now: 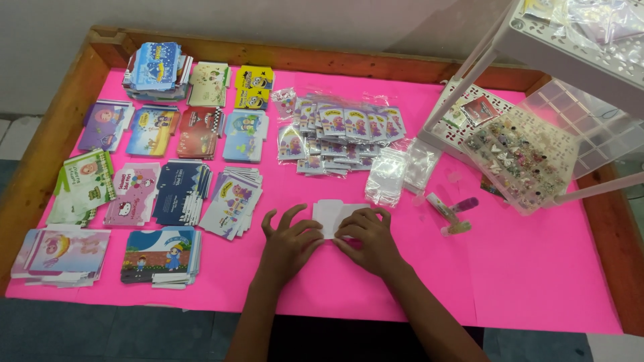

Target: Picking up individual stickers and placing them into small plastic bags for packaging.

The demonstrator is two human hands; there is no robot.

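Pressing down on a small white card blank (333,216), our left hand (290,240) and right hand (367,238) meet side by side near the front middle of the pink tabletop (537,268). Left hand: fingers spread and lying flat, fingertips on the left edge of the blank, not closed around it. Right hand: fingers bent, tips pinching and pressing the blank's right and lower edge against the surface. The blank lies flat, its upper part with a notched top showing between and above the two hands; its lower part is hidden under our fingers. To the left we note stacks of printed cards (181,191) in rows, each stack with a different cartoon picture, filling the left third of the tabletop out to its wooden rim (47,141). Behind the hands, well apart from them, sits a heap of small filled clear packets (342,131), and just right of that a few empty clear bags (396,174). Near the right hand, slightly beyond it, lie a small tube-shaped item and a few bits (451,209); we cannot tell what they are. Further right a clear compartment box (526,157) holds many small trinkets, its lid open, resting on a white perforated tray (456,114).
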